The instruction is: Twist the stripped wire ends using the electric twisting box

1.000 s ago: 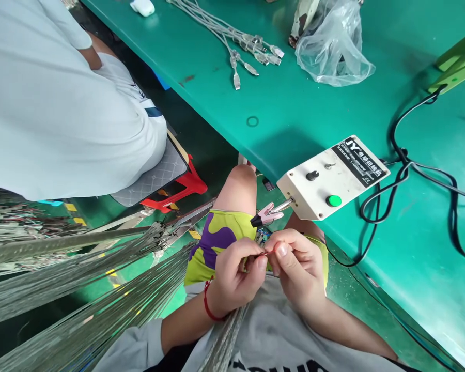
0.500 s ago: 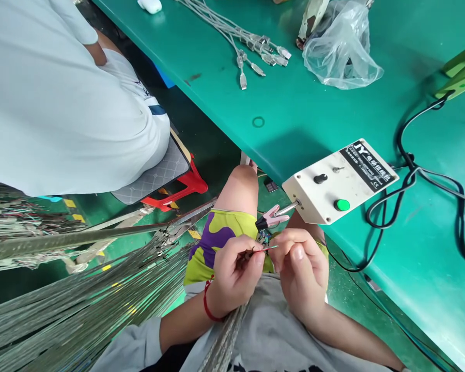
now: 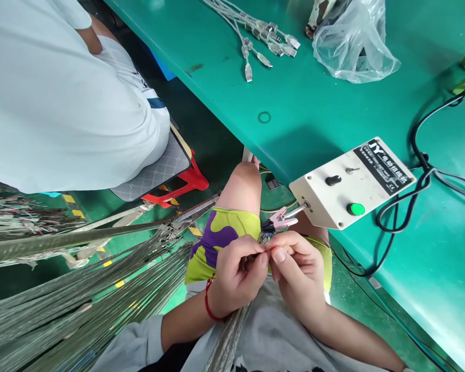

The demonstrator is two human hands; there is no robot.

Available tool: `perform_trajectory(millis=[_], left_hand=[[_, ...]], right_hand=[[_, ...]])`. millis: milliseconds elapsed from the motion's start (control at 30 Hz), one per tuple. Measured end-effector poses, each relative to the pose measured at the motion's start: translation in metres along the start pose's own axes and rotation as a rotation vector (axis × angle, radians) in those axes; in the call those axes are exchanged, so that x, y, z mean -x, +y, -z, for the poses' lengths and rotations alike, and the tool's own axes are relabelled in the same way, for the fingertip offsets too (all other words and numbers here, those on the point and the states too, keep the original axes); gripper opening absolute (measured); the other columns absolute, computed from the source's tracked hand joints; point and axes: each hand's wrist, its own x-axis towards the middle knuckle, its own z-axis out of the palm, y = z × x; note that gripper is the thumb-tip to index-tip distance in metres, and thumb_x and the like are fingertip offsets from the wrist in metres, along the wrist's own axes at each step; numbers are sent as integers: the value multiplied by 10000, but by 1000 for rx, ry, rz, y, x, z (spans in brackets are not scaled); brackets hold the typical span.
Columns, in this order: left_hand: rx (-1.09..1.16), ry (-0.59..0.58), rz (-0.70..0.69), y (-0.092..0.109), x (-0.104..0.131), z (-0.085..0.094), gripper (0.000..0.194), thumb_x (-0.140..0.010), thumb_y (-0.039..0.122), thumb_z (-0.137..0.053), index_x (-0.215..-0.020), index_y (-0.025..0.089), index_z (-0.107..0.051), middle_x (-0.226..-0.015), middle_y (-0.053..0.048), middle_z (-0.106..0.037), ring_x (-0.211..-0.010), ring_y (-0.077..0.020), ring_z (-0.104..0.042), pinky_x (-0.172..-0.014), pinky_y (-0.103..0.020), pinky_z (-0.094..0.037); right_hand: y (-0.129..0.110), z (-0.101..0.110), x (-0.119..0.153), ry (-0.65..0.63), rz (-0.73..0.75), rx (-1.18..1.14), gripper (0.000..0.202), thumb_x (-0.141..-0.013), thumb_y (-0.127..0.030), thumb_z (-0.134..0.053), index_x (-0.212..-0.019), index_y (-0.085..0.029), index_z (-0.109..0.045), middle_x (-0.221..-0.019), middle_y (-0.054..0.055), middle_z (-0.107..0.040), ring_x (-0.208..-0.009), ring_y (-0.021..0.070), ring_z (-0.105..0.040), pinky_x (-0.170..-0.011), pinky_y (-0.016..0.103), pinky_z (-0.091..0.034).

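Note:
My left hand [image 3: 238, 271], with a red string bracelet [image 3: 208, 302] at its wrist, is closed on the end of a thin cable. My right hand [image 3: 300, 276] meets it fingertip to fingertip, thumb and forefinger pinched on the wire ends; the fingers hide most of them. Below my left hand, a bundle of grey braided cables [image 3: 228, 341] runs down across my lap. Just beyond my fingers sits a pink clip with dark jaws [image 3: 281, 219], on the metal shaft of a white control box [image 3: 352, 183] with a black knob and green button.
The box stands at the edge of a green table [image 3: 225, 98]. Black power cords [image 3: 395, 222] loop at its right. Clear USB cables [image 3: 263, 39] and a plastic bag [image 3: 354, 44] lie farther back. At left, many cables [image 3: 81, 299] hang by a rail, and a person [image 3: 73, 103] sits on a stool.
My right fingers have come in against my left fingertips, covering the red and green wire ends that showed before. The view has shifted slightly.

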Motion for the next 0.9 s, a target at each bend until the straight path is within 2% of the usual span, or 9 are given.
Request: perform_trajectory(millis=[200,333,500,733,900], left_hand=[[-29,14,-32,0,-4,0,119,-1130,189,-764,-1221,235,-703,-834,46,-712,-596,-88,-595,-567,-202,-501],[-35,0,-35,1,-4,1,134,-1125,183,-755,-1237,241,-712,-768,65,-661,-565,-93,-550,-560,-220,-471],[-29,-10,-24,3,-6,1,114,-1131,192,-749,-1217,249,-702,-776,63,-650,-560,-89,-524,-555,-217,-466],[35,-13,81,5,-7,-3,62,-1142,262,-762,-1158,256,-703,-797,51,-658,-543,-87,-467,-512,-217,-415],[54,-21,124,8,-7,-3,73,-1145,285,-760,-1126,247,-701,-827,22,-696,-558,-90,-468,-516,-224,-402]], right_hand=[[-2,-1,-3,-6,22,35,149,-1042,-398,-965,-1010,-267,-901,-614,-49,-656,-492,101,-424,-486,235,-364],[-2,-1,-4,-22,20,42,218,-1052,-448,-942,-990,-255,-861,-687,-22,-719,-481,99,-395,-459,236,-340],[1,0,-3,-25,8,30,268,-1067,-500,-902,-974,-268,-805,-569,-85,-522,-485,125,-367,-508,251,-420],[6,7,-2,0,49,-1,162,-1079,-371,-896,-1001,-279,-787,-600,-95,-500,-509,122,-336,-515,247,-368],[11,15,2,0,61,3,159,-1076,-354,-894,-1001,-269,-783,-630,-73,-524,-559,152,-446,-551,270,-417]])
